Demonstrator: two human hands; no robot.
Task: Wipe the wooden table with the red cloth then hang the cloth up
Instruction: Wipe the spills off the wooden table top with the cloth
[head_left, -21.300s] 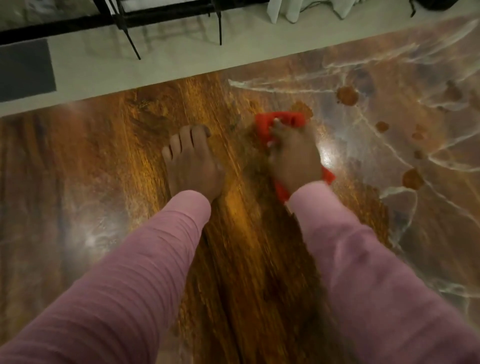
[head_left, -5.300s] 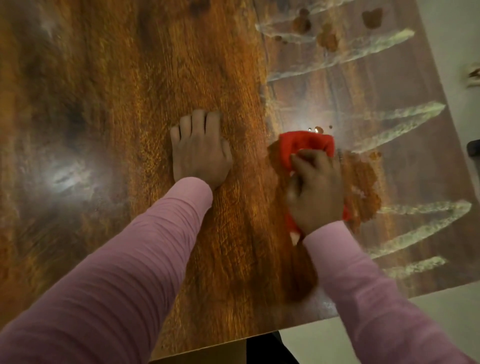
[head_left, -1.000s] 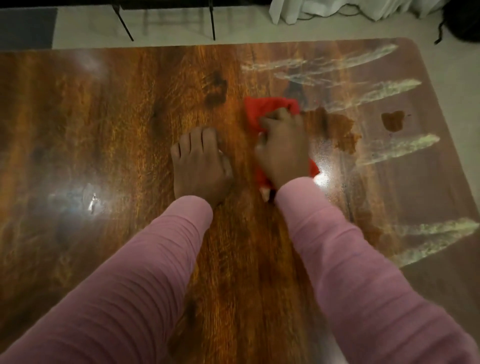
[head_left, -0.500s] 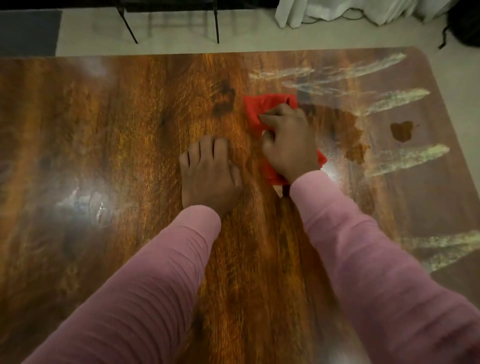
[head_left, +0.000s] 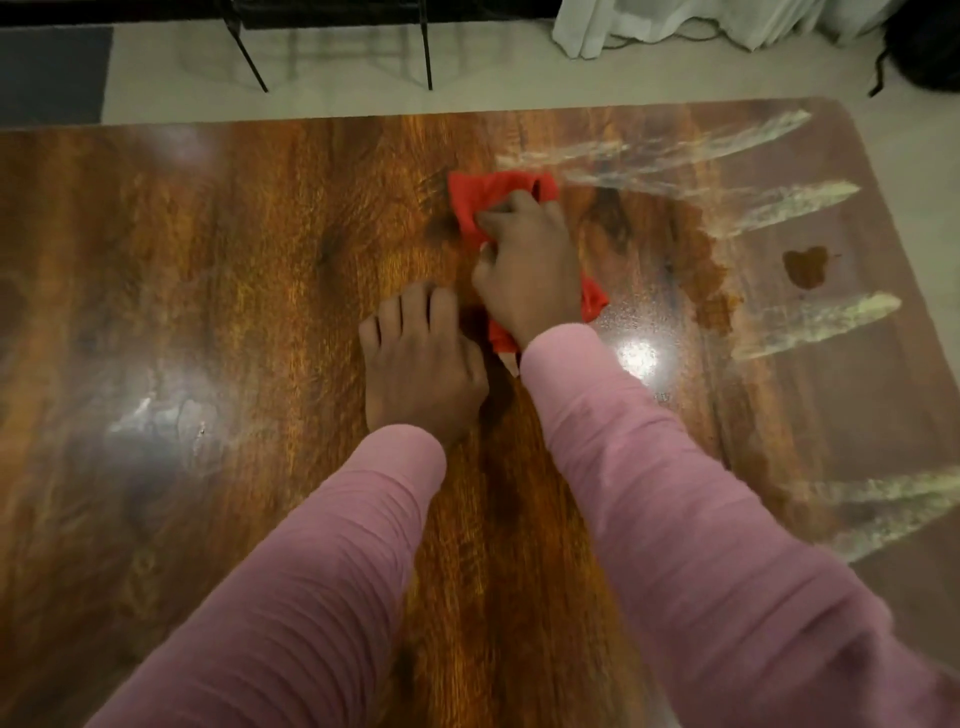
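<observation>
The red cloth lies bunched on the wooden table, a little past its middle. My right hand presses down on the cloth and grips it, covering most of it. My left hand rests flat on the bare wood just left of and nearer than the right hand, fingers together, holding nothing. Pale smeared streaks and a dark wet blot mark the table's right part.
Beyond the table's far edge is a light floor with thin black metal legs, a dark mat at far left, white fabric and a black bag at far right. The table's rounded right corner is close.
My right hand has pushed the red cloth further away across the table. My left hand has stayed flat in place while the view shifted slightly.
</observation>
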